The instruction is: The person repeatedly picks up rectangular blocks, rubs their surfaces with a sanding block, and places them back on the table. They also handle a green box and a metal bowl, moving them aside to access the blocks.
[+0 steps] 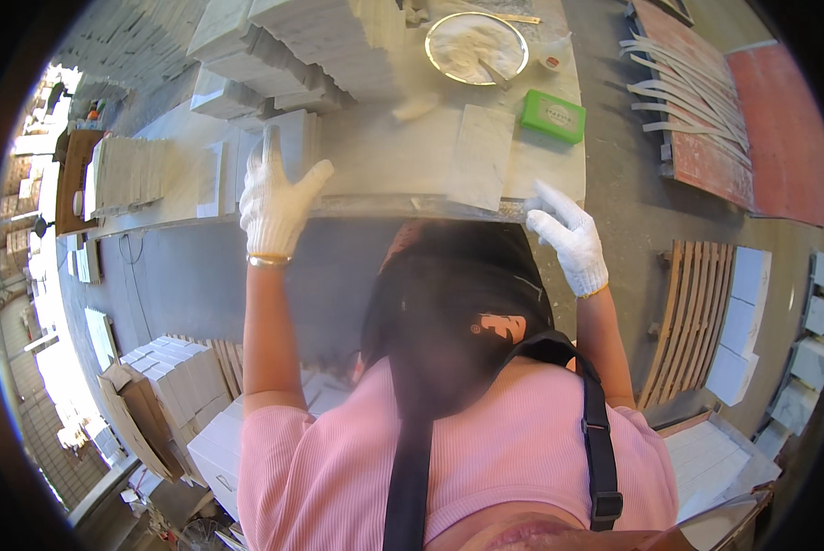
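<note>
My left hand (279,204), in a white knit glove, is over the near edge of the worktable (375,165). Its fingers are spread, and nothing shows in them. Just beyond its fingertips stand a few upright pale tiles (292,133). My right hand (570,243), gloved in white too, hovers off the table's near right corner. Its fingers are apart and partly stretched, holding nothing that I can see. Between the hands, nearer the right, a thin marble tile (482,158) lies flat, reaching the near edge. A green box (553,117) sits beyond my right hand.
A bowl (525,50) of white powder or paste with a scraper in it stands at the back. Stacked marble tiles (292,55) fill the back left; another row (132,173) stands farther left. White strips (683,87) lie on a red board at right, near a wooden pallet (692,321).
</note>
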`<state>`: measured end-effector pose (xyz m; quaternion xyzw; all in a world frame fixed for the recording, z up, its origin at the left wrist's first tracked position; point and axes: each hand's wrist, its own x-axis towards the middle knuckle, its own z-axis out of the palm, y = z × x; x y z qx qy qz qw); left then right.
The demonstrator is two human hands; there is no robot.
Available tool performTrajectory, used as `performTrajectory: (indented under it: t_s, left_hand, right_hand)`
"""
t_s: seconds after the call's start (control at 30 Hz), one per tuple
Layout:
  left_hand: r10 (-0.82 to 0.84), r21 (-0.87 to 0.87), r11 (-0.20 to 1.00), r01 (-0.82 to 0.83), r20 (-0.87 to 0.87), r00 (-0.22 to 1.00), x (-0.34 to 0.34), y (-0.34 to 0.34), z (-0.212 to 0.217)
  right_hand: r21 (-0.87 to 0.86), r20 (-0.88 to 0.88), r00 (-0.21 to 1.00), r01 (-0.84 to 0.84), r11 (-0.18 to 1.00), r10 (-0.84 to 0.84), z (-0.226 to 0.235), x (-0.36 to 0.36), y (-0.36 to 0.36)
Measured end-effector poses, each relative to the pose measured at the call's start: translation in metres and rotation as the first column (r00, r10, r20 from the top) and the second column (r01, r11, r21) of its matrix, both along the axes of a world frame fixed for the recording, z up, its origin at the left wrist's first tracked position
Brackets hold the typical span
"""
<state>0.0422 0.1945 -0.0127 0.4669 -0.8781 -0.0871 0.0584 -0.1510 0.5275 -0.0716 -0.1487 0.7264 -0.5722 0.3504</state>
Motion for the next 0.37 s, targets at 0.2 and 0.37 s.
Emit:
performTrajectory:
  t_s: [0.2,0.37]
  left_hand:
    - [-0.077,0.514,0.812,0.275,-0.373,0.925,-0.032,0.073,-0.029]
    - [-0.061,0.619,0.730,0.289,-0.362,0.930,-0.049,0.104,-0.062]
  right_hand:
    - [0.078,0.059,0.997,-0.059,0.995,0.054,-0.005,0.000,-0.011]
    - [0.057,0.176,0.984,0.012,0.998,-0.022,-0.007,0.010,-0.022]
